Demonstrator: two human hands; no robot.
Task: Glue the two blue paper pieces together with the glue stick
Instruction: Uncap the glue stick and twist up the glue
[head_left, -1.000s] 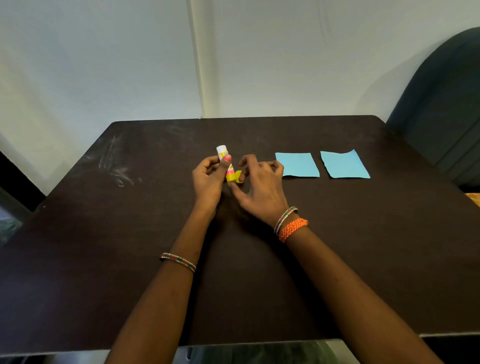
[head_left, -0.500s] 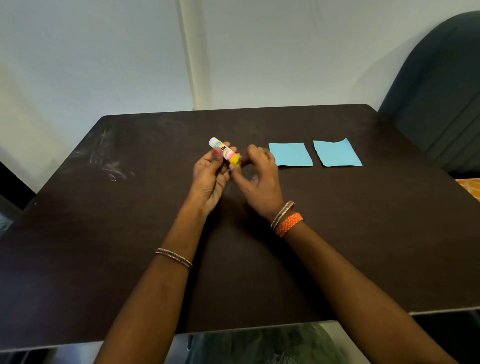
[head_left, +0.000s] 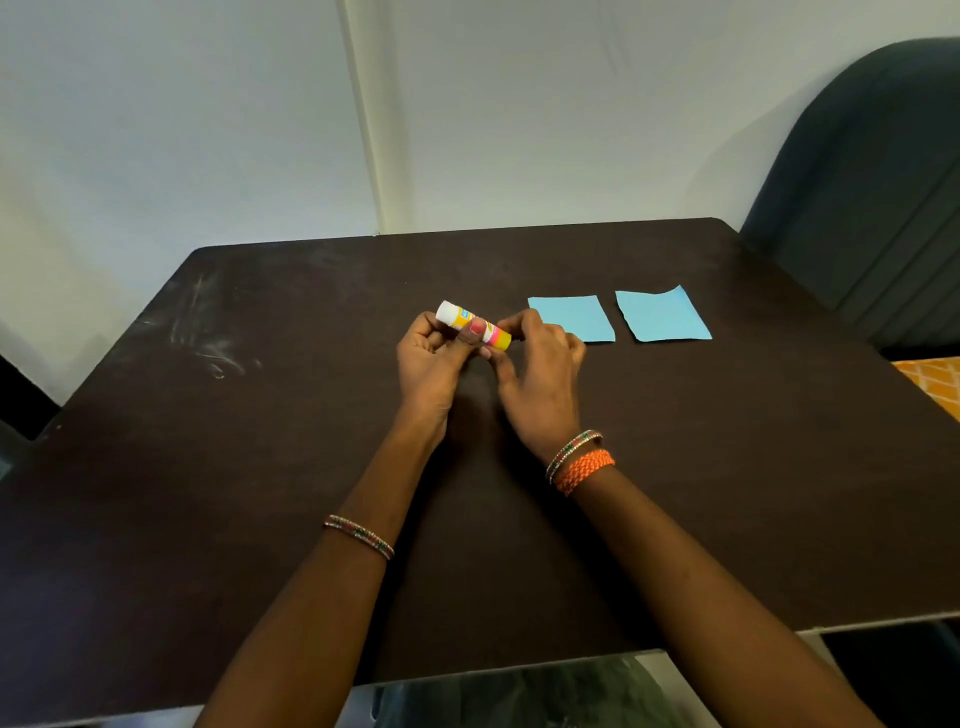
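The glue stick (head_left: 474, 328) is being held just above the dark table (head_left: 260, 467), lying almost level between the two hands, with its white end pointing up and to the left and its yellow end pointing right. The left hand (head_left: 428, 358) is being closed around the middle of the tube, the thumb pressed across the label and the fingers curled behind it, a grip that appears meant to keep the body from turning. The right hand (head_left: 540, 374) is being closed on the yellow end with its fingertips (head_left: 519, 325), and it is judged that this end is being twisted or pulled against the braced tube, either to free a cap or to wind the glue out; which of the two cannot be told, since the fingers are hiding that end. The two blue paper pieces are being left flat on the table to the right of the hands, side by side and apart from each other: the nearer blue piece (head_left: 574, 317) is lying just beyond the right hand's knuckles, partly covered by them at its lower left corner, and the farther blue piece (head_left: 662, 314), with a ragged top edge, is lying further right. They are being kept within easy reach of the right hand, it seems, so that glue can be spread without anything being moved. No glue is being seen on either piece yet.
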